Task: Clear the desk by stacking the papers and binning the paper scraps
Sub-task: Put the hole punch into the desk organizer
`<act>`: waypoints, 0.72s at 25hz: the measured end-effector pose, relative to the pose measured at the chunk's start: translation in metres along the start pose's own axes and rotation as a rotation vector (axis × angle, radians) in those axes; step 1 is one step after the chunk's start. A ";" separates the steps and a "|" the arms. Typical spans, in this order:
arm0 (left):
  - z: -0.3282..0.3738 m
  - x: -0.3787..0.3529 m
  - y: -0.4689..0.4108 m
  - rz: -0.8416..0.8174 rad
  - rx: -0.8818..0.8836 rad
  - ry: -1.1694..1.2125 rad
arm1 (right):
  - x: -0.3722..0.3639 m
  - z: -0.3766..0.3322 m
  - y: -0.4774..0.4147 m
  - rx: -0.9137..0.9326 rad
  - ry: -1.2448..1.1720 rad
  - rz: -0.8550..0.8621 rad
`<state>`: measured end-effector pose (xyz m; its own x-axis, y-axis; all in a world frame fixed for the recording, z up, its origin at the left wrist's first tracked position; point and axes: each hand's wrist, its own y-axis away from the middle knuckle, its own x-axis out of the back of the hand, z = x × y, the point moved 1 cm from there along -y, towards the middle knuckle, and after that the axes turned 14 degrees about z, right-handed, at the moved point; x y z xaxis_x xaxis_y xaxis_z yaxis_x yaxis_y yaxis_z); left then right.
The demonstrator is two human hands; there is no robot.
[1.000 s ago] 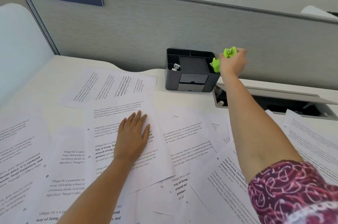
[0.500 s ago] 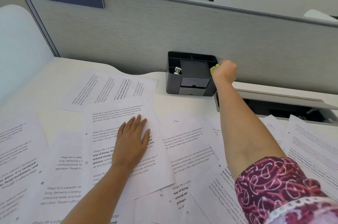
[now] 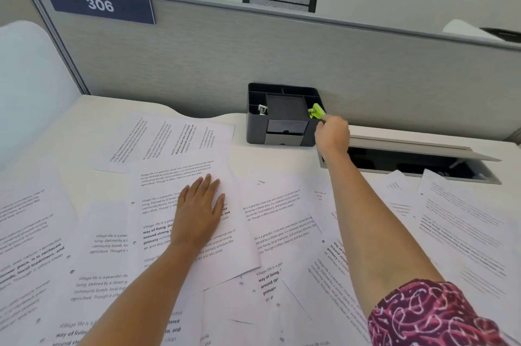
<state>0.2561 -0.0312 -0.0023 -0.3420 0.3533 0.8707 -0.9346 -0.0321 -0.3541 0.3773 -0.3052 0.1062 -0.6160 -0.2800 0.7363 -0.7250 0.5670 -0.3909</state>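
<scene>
We record the right hand at the black plastic desk organiser. Its curled fingertips pinch the near end of a small bright-green plastic tool, which stands tilted in the organiser's right-hand compartment. Most of the fingers are hidden behind the back of the hand, and we cannot identify the tool. The organiser's left-hand compartment holds a small silver metal clip; we cannot see into the other compartments. In front of the organiser and to its left, the left hand lies flat with fingers straight and close together, pressing on a white printed sheet. The white printed papers lie loose, overlapping and unstacked across the pale desk in front of the organiser, several cut off by the frame edges. Just right of the organiser, a grey cable recess with a raised lid is dark inside.
</scene>
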 end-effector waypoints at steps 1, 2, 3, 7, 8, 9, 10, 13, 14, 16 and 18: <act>0.001 0.001 0.000 -0.013 0.002 0.003 | 0.004 0.004 0.008 -0.006 -0.020 -0.012; 0.001 0.002 -0.001 -0.033 0.001 -0.001 | 0.008 0.009 0.016 0.001 -0.034 -0.026; 0.002 0.005 0.000 -0.058 0.000 -0.007 | 0.014 0.015 0.026 0.030 -0.034 -0.037; 0.006 0.015 0.015 -0.149 0.000 -0.042 | 0.040 0.048 0.073 0.153 0.051 -0.054; 0.010 0.021 0.024 -0.151 0.000 -0.037 | 0.049 0.059 0.086 0.145 0.076 -0.071; 0.014 0.026 0.034 -0.150 0.000 -0.028 | 0.057 0.070 0.099 0.145 0.106 -0.087; 0.017 0.031 0.044 -0.149 0.000 -0.022 | 0.065 0.081 0.111 0.152 0.139 -0.100; 0.027 0.046 0.075 -0.141 -0.010 -0.026 | 0.092 0.113 0.143 0.173 0.214 -0.098; 0.029 0.050 0.084 -0.137 -0.020 -0.032 | 0.101 0.122 0.153 0.180 0.228 -0.089; 0.034 0.059 0.101 -0.139 -0.030 -0.036 | 0.117 0.142 0.169 0.184 0.261 -0.072; 0.038 0.067 0.117 -0.135 -0.037 -0.039 | 0.133 0.162 0.184 0.162 0.294 -0.056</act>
<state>0.1199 -0.0472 0.0272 -0.2171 0.3158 0.9236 -0.9685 0.0486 -0.2443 0.1124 -0.3641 0.0428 -0.4757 -0.0580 0.8777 -0.8093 0.4198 -0.4109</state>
